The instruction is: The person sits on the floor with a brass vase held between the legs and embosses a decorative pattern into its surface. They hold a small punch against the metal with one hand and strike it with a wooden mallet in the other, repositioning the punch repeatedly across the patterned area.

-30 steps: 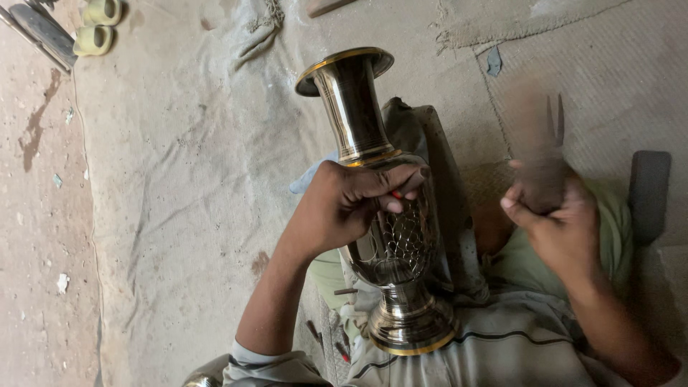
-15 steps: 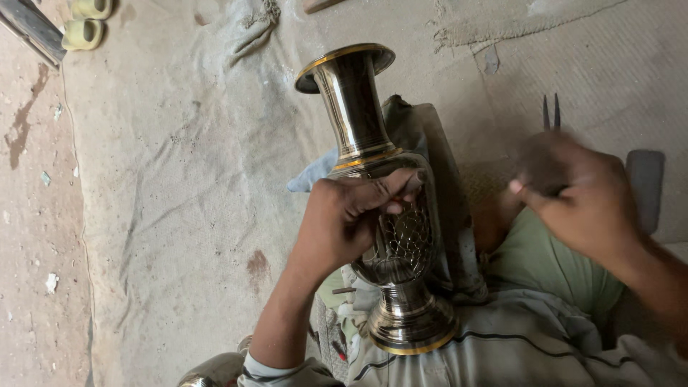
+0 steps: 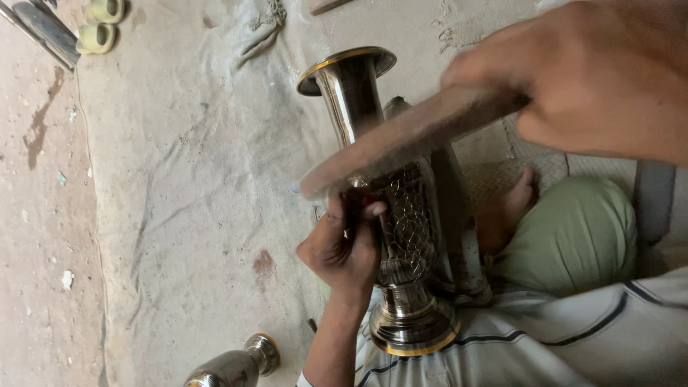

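A tall silver metal vase [image 3: 351, 93] with a brass rim and a net-patterned body lies tilted across my lap, with its foot [image 3: 416, 333] toward me. My left hand [image 3: 344, 251] grips the vase's body, fingertips bunched at its shoulder. The stick hides whether they pinch a small tool. My right hand [image 3: 595, 79] is raised close to the camera and shut on a flat wooden stick [image 3: 408, 140]. The blurred stick slants down over the vase's neck toward my left hand.
A grey cloth [image 3: 179, 179] covers the floor. Another metal vase piece [image 3: 236, 365] lies at the bottom edge. Pale rolls [image 3: 100, 25] and a dark metal bar [image 3: 43, 29] sit top left. My bare foot [image 3: 512, 208] and green trouser knee [image 3: 573, 236] are beside the vase.
My right hand has come up from the right side toward the camera and now swings the wooden stick over the vase. My left hand has stayed on the vase's body.
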